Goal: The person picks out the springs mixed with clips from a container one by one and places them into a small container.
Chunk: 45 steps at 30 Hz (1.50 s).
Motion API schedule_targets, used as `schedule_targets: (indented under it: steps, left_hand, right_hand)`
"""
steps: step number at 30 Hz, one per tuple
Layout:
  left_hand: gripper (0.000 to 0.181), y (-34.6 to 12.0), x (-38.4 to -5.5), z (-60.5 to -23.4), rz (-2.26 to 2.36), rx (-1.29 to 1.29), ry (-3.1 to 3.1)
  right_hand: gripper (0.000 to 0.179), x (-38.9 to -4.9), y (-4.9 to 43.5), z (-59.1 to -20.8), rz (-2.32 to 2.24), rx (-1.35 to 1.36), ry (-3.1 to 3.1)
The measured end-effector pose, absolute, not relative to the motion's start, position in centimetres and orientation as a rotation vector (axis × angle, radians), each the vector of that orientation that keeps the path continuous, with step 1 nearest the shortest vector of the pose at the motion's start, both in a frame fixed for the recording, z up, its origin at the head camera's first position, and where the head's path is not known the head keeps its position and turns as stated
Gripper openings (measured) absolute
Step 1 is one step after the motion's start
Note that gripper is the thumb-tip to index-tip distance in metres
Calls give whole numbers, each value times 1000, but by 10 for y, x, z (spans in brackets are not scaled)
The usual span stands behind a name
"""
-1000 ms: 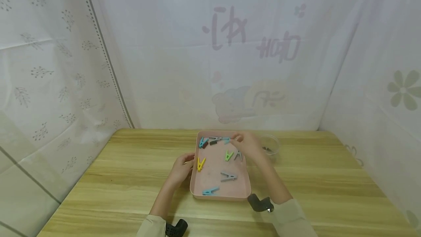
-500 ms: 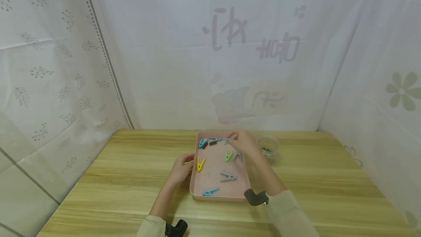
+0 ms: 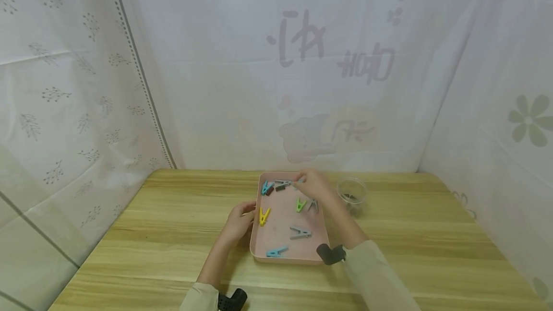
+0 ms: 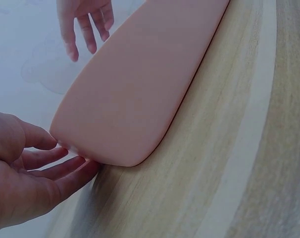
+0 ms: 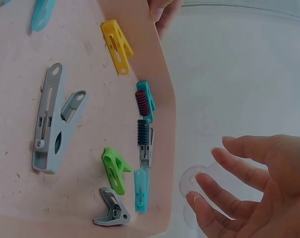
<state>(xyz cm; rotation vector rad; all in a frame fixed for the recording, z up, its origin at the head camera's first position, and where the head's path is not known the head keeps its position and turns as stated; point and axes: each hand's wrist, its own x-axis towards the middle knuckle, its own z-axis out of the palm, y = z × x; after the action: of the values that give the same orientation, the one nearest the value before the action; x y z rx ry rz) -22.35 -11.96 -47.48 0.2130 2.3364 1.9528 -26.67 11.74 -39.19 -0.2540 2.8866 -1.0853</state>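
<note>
My left hand [image 3: 236,222] is at the left side of the pink tray [image 3: 276,259]. In the left wrist view its fingertips [image 4: 90,166] touch the tray's outer wall. Over the tray's far edge is my right hand [image 3: 314,187], fingers loosely bent with nothing between them in the right wrist view. Nearest to it, along the far wall, lie a light blue clothespin [image 5: 141,191], a grey clothespin [image 5: 146,148] beside a black ribbed piece [image 5: 142,132], and a teal clothespin [image 5: 149,111] beside a dark red ribbed piece [image 5: 142,102].
Elsewhere in the tray lie a yellow clothespin [image 3: 263,216], a green clothespin [image 3: 300,205], a larger grey clothespin [image 3: 300,232] and a blue clothespin [image 3: 276,251]. A clear round container [image 3: 352,187] with small dark things stands right of the tray on the wooden table [image 3: 410,234].
My right hand has shifted a little to the left over the far edge of the tray. The left hand and the tray stay where they were.
</note>
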Motion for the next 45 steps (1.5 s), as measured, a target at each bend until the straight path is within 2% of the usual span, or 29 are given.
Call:
schedule_targets:
  steps: [22,37,45]
  left_hand:
    - [39,-121,-224,-478,1939,218,2332]
    - [40,-119,-220,-477,1976,232,2299]
    - [41,-120,-223,-475,1986,225,2289]
  right_hand:
    - [22,-282,96,-409,-1006,-266,2925]
    - [22,-291,90,-419,-713,-261,3070]
    - [23,-298,89,-421,-706,-244,3066]
